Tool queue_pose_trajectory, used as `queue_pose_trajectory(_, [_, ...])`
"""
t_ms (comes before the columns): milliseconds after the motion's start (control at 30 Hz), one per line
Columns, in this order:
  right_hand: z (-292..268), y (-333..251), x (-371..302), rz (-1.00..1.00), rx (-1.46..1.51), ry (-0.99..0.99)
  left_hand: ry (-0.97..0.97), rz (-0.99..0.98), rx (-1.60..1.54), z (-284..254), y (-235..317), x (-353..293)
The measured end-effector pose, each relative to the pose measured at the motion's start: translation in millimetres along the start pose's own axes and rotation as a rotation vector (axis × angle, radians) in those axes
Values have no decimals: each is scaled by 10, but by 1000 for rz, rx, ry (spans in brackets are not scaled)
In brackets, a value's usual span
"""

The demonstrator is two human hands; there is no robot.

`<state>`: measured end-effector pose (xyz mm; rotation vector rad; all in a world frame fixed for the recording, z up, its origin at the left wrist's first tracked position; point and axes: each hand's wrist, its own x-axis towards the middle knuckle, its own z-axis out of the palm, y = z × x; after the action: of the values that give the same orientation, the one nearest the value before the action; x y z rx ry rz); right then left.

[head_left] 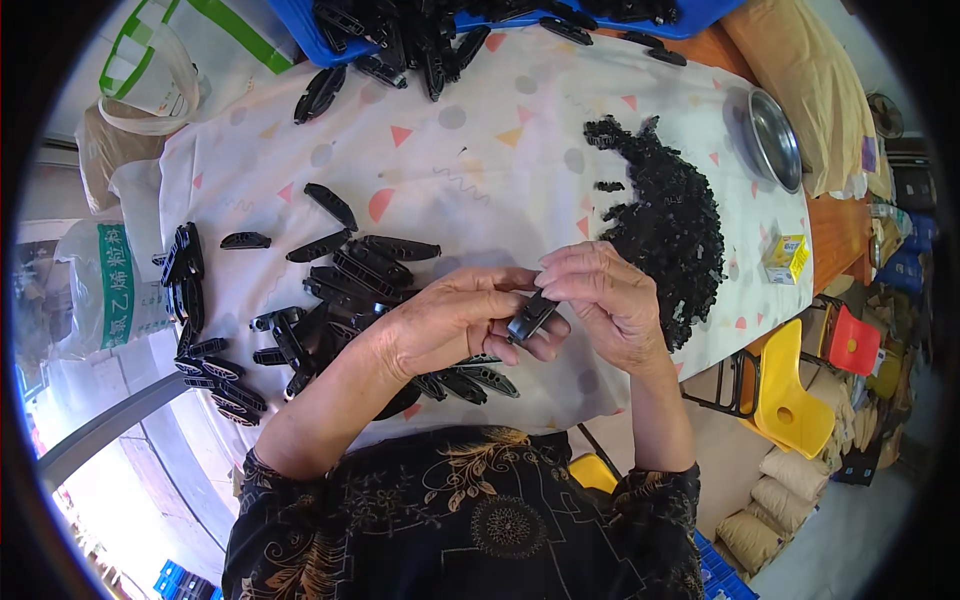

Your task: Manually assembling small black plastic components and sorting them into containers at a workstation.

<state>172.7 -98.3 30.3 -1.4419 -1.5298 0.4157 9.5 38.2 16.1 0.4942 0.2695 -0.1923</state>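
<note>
Over the near middle of the table, both hands meet at one small, elongated black plastic part (531, 317). My left hand (450, 318) grips it from the left, with the thumb on top and fingers curled beneath. From the right, the bent fingertips of my right hand (608, 300) pinch its upper end; whether a smaller piece is between them is hidden. To the left of my hands lies a loose heap of long black plastic parts (365, 268). A large pile of tiny black pieces (670, 230) spreads to the right, just beyond my right hand.
A blue bin (300, 30) of similar long parts stands at the far edge. On the right are a metal bowl (773, 140) and a small yellow box (787, 259). A yellow chair (790, 395) and sacks (790, 500) are beyond the patterned tablecloth (520, 180).
</note>
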Motion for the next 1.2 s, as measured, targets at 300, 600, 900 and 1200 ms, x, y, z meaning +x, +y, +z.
queue_pose_trajectory(300, [33, 18, 31, 41, -67, -36, 3, -11, 189, -59, 37, 2])
queue_pose_trajectory(600, [463, 80, -26, 598, 674, 309, 235, 297, 543, -102, -50, 38])
queue_pose_trajectory(900, [641, 36, 199, 635, 893, 249, 247, 539, 941, -188, 58, 35])
queue_pose_trajectory(1200, [275, 54, 213, 636, 350, -26, 297, 504, 1298, -128, 279, -90])
